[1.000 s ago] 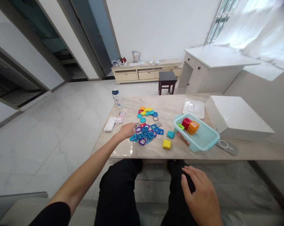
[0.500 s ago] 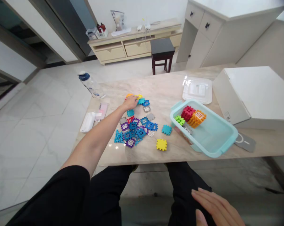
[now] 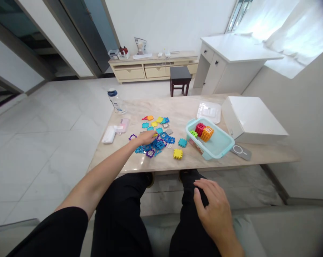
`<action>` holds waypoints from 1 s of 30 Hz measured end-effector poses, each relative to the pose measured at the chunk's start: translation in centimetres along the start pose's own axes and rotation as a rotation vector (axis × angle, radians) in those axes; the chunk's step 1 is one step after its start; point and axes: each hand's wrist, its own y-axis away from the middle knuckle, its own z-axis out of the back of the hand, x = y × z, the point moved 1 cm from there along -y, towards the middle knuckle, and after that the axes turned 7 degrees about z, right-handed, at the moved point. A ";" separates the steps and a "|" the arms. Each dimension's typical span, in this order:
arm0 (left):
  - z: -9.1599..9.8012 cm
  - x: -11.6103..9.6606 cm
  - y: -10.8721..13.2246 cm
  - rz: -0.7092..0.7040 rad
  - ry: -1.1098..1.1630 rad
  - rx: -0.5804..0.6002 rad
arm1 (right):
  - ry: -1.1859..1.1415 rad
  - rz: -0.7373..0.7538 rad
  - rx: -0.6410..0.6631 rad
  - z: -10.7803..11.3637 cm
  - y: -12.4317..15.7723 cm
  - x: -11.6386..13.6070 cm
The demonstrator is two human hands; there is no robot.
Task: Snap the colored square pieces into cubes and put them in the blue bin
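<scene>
My left hand reaches over the pile of blue and purple notched building tiles, fingers closed. A yellow tile shows at its fingertips, partly hidden by the hand. Behind it, loose teal, grey, orange and yellow tiles lie scattered, among them a yellow tile and an orange tile. Nearer the front edge are a stack of yellow tiles and a teal tile. My right hand hovers or rests by my right thigh, fingers apart and holding nothing.
A light-teal bin at the right holds red, orange and green tiles. Around it are a clear lid, a white box and a grey phone. A water bottle and a white tissue pack stand at left.
My left hand has come back from the far tiles to the pile, with a yellow tile at its fingertips. My right hand shows more fully. The head view has shifted.
</scene>
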 end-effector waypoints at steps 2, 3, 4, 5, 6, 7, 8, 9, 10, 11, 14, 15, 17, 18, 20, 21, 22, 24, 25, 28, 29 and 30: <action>0.0 0.4 1.5 0.019 0.010 -0.021 | 0.012 0.020 -0.007 -0.3 0.2 0.5; -0.1 0.6 2.0 0.035 0.016 -0.040 | 0.020 0.028 -0.013 -0.5 0.2 0.7; -0.2 0.8 2.4 0.059 0.021 -0.065 | 0.028 0.032 -0.018 -0.6 0.2 0.9; -0.4 1.1 2.7 0.083 0.028 -0.090 | 0.037 0.033 -0.021 -0.8 0.2 1.0; -0.6 1.3 2.7 0.105 0.038 -0.111 | 0.043 0.034 -0.020 -0.9 0.2 1.1; -0.9 1.4 2.7 0.122 0.051 -0.126 | 0.048 0.034 -0.019 -1.0 0.2 1.1; -1.2 1.6 2.6 0.133 0.068 -0.134 | 0.050 0.036 -0.017 -1.1 0.1 1.1; -1.5 1.7 2.4 0.140 0.088 -0.137 | 0.049 0.039 -0.016 -1.1 0.0 1.1; -1.8 1.8 2.2 0.143 0.112 -0.138 | 0.047 0.043 -0.014 -1.1 -0.1 1.0; -2.1 1.8 2.0 0.145 0.140 -0.140 | 0.043 0.047 -0.013 -1.1 -0.2 1.0; -2.6 1.9 1.7 0.164 0.248 -0.153 | 0.035 0.042 -0.009 -0.9 -0.8 1.0; -2.4 1.9 1.7 0.180 0.292 -0.164 | 0.034 0.036 -0.006 -0.9 -1.0 1.0; -1.6 1.8 1.9 0.222 0.395 -0.195 | 0.039 0.022 0.002 -0.9 -1.1 1.0; -0.9 1.6 2.1 0.241 0.455 -0.214 | 0.042 0.016 0.006 -0.8 -1.0 1.0; 1.2 0.9 2.6 0.259 0.596 -0.249 | 0.053 0.004 0.010 -0.7 -0.6 0.7; 2.5 0.3 2.9 0.253 0.674 -0.258 | 0.063 -0.003 0.011 -0.6 -0.4 0.5; 3.9 -0.5 3.3 0.236 0.756 -0.264 | 0.073 -0.011 0.015 -0.4 -0.4 0.2; 6.5 -2.5 4.5 0.177 0.901 -0.259 | 0.083 -0.021 0.028 0.0 -1.0 -0.4; 7.7 -3.7 5.3 0.139 0.962 -0.249 | 0.079 -0.019 0.031 0.3 -1.9 -0.6; 9.3 -7.8 8.3 0.017 1.183 -0.156 | 0.008 0.060 -0.026 1.0 -7.2 -0.9; 9.1 -9.1 9.4 -0.011 1.266 -0.126 | -0.016 0.099 -0.044 1.1 -9.5 -0.8; 8.6 -10.2 10.4 -0.022 1.335 -0.115 | -0.031 0.143 -0.047 0.9 -11.9 -0.7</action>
